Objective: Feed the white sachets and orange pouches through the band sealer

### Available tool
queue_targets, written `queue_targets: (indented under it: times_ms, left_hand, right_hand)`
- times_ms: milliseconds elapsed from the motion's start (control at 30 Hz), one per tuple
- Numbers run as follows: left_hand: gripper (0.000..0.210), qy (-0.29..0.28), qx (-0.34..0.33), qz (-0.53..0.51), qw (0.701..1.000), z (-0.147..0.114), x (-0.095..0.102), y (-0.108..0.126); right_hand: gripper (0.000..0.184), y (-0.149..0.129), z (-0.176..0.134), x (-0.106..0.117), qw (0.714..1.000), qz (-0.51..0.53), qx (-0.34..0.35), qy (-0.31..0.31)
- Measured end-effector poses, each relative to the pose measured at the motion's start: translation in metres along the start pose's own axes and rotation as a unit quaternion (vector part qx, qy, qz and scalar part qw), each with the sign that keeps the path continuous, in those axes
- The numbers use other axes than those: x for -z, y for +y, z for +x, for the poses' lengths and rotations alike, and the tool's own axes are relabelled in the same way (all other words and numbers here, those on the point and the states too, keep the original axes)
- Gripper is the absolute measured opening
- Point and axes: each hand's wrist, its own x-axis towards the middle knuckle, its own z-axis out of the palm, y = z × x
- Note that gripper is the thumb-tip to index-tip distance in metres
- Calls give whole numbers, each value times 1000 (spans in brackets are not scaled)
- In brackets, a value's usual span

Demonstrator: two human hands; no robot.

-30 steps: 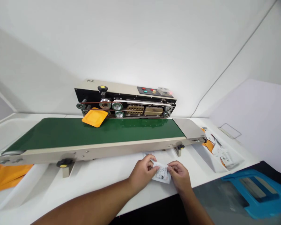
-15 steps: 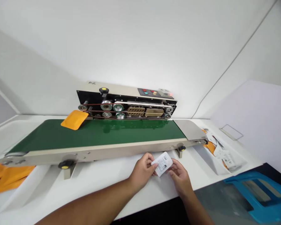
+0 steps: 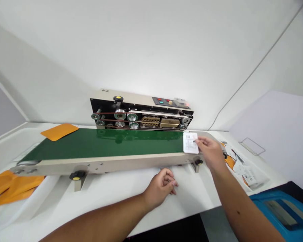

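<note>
A small white packet [image 3: 190, 144] with printed text and rounded corners is pinched at its right edge by my right hand [image 3: 209, 149]. It is held over the right end of a green conveyor belt [image 3: 131, 144], beside the band sealing machine [image 3: 143, 111]. In front of the belt frame my left hand [image 3: 161, 188] hangs over the white table, its fingers loosely curled and nothing in them. On the belt's far left end rests an orange packet [image 3: 60, 131], partly over the edge.
Several orange packets [image 3: 17, 186] fill a white bin at the left. At the right, another white bin [image 3: 242, 164] holds mixed white and orange packets. A blue-framed container [image 3: 280, 211] stands low at the right. Black knobs [image 3: 77, 175] stick out from the belt's front.
My right hand has carried the white packet up and right to the belt's end, and my left hand has let go of it. The orange packet has travelled left along the belt.
</note>
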Motion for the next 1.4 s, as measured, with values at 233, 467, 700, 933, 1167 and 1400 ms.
queue_targets:
  times_ms: [233,467,700,933,1167,1400]
  left_hand:
    - [42,-25,-14,35,999,1,3,-2]
    - [41,-30,-22,33,999,1,2,-4]
    - [46,-45,-22,44,998,1,2,-4]
    - [59,-173,13,36,984,-8,3,11]
    - [73,-415,152,31,896,-22,-1,9]
    - [67,-425,143,27,894,-18,0,32]
  right_hand:
    - [25,-5,92,0,996,-66,-50,39]
    - [19,6,108,-8,995,-73,-55,33]
    - [20,-9,97,-22,991,-132,15,34]
    - [23,0,-37,-14,946,-187,223,139]
    - [59,76,-135,-50,831,-353,235,-359]
    - [43,104,-137,-62,857,-307,254,-327]
